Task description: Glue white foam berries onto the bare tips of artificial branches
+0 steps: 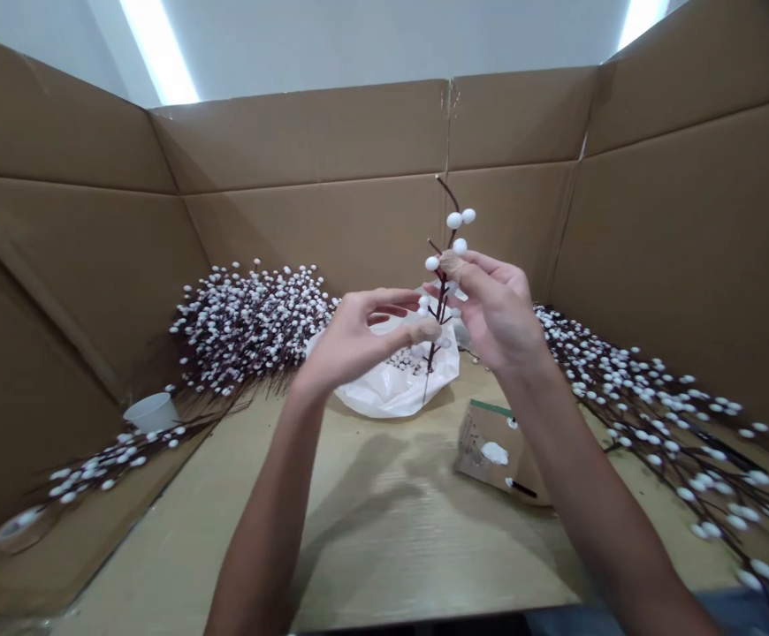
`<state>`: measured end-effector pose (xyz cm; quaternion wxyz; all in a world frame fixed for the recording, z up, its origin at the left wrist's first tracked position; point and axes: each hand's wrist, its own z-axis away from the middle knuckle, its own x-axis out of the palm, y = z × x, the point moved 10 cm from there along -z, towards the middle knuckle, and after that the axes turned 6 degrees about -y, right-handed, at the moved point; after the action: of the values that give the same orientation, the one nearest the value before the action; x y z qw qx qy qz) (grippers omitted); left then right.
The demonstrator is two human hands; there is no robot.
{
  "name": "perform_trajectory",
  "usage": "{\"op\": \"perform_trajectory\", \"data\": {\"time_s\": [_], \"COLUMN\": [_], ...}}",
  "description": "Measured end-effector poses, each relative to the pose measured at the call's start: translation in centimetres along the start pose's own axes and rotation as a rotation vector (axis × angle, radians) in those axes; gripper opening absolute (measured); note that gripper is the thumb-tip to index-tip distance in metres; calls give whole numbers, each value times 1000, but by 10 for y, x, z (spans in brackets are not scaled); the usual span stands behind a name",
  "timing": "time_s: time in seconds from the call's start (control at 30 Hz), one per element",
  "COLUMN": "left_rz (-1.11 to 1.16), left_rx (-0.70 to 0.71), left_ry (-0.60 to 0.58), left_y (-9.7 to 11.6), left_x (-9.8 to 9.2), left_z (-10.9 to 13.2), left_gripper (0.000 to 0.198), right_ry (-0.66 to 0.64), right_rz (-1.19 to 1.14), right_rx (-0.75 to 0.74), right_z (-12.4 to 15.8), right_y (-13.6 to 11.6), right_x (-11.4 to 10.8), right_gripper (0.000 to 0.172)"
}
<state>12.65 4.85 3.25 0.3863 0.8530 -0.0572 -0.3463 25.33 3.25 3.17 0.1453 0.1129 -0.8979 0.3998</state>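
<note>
Head view has our two hands raised above the middle of the table (pixel 371 539), with a twig (pixel 442 296) standing nearly upright between them. We have the twig's upper part pinched in our right hand (pixel 507 318), thumb and fingers closed about the stem just beside its white berries (pixel 454 220). Our left hand (pixel 351 340) reaches in from the other side, its thumb laid across the lower stem and its fingers, spread away from the thumb, near a berry; we cannot tell whether it grips.

Behind the twig we see a white bag (pixel 384 399), open, with loose berries (pixel 407 360) inside. Beside our right forearm, and partly hidden by it, sits a brown box (pixel 475 459) with a green edge, a white dab (pixel 494 453) and a black stick (pixel 523 488) on it.

To our left a thick bundle (pixel 252 322) of berried twigs lies near the cardboard wall (pixel 331 238); nearer us are a white cup (pixel 152 412), a small bunch (pixel 110 466) and a roll of tape (pixel 19 533). More berried branches (pixel 650 389) spread along our right side.
</note>
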Motion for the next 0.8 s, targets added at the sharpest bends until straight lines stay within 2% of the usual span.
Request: {"op": "perform_trajectory", "data": {"time_s": [0.1,0.17,0.3,0.4,0.57,0.8], "left_rz": [66,-38,-407,-546,-576,-503], "left_rx": [-67,-122,-275,-338,-365,-372], "left_ry": [-184,-248,-345,-306,-192,-201], "left_y": [-31,-62,-137,-174,-200,-218], "left_x": [-5,-4,23,47,71,90], "left_z": [-9,-17,-31,-38,-43,-40], "left_gripper": [40,37,28,17,22,11], "right_ry": [-34,-48,-64,-84,-120,-108], "right_rz": [47,60,94,141,251,275], "right_rx": [-13,-9,20,41,-11,-58], "right_z": [-3,-4,-7,-9,-10,-8], "right_y": [-3,-5,-3,0,-4,-13], "right_x": [-3,-5,-7,-6,-3,0], "right_gripper": [12,11,11,11,10,6]}}
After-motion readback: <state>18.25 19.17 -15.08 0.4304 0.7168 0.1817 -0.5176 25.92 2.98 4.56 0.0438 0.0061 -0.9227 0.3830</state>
